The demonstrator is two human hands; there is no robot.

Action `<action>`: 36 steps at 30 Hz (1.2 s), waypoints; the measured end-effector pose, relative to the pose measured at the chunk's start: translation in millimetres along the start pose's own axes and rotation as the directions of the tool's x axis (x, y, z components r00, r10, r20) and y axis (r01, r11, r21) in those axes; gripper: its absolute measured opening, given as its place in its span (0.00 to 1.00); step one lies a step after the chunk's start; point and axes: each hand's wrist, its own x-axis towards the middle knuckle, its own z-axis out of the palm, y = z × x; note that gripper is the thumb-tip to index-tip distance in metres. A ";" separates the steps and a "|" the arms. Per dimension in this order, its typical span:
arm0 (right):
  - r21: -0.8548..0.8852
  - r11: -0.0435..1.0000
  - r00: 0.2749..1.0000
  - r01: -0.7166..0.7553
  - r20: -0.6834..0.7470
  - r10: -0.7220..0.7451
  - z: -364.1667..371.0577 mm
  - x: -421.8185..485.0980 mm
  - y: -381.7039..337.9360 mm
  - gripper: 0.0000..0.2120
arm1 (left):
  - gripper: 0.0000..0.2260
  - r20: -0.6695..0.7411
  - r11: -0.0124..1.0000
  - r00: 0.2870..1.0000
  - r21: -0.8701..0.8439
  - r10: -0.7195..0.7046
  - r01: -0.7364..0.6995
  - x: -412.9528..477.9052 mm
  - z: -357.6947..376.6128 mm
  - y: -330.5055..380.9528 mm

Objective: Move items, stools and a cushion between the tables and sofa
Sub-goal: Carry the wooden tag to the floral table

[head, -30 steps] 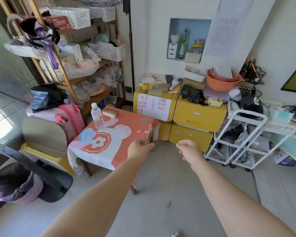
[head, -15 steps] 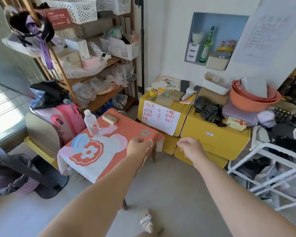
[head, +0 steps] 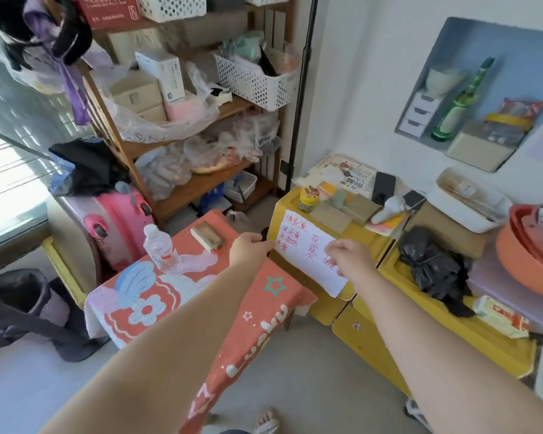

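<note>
Fingers (head: 264,243) loosely curled above orange table (head: 295,296), yellow cabinets (head: 373,336)

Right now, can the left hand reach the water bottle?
Probably yes: the left hand is over the orange table, the water bottle stands left of it, only a low box nearby.

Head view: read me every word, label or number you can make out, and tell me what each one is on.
"Lucky": white letters on the orange cloth.
"洗衣液", "洗头膏", "洗面奶", "花露水": red handwriting on the white paper on the yellow cabinet; other characters are hidden.
Red box, white box, poster: print too blurred to read.
</note>
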 end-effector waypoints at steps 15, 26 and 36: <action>-0.103 0.982 0.894 0.157 0.437 -0.098 97.8 171.5 -76.4 0.10 | 0.09 -0.340 0.965 0.904 -0.132 -0.259 0.227 115.7 -27.2 16.1; -0.201 0.963 0.766 0.179 0.642 -0.008 148.2 259.6 -104.7 0.05 | 0.20 -0.437 0.844 0.734 -0.399 -0.520 0.360 137.2 -15.9 10.2; -0.347 0.898 0.674 0.270 0.734 0.081 201.1 271.8 -75.1 0.11 | 0.21 -0.430 0.766 0.650 -0.496 -0.626 0.409 170.7 -17.2 -30.0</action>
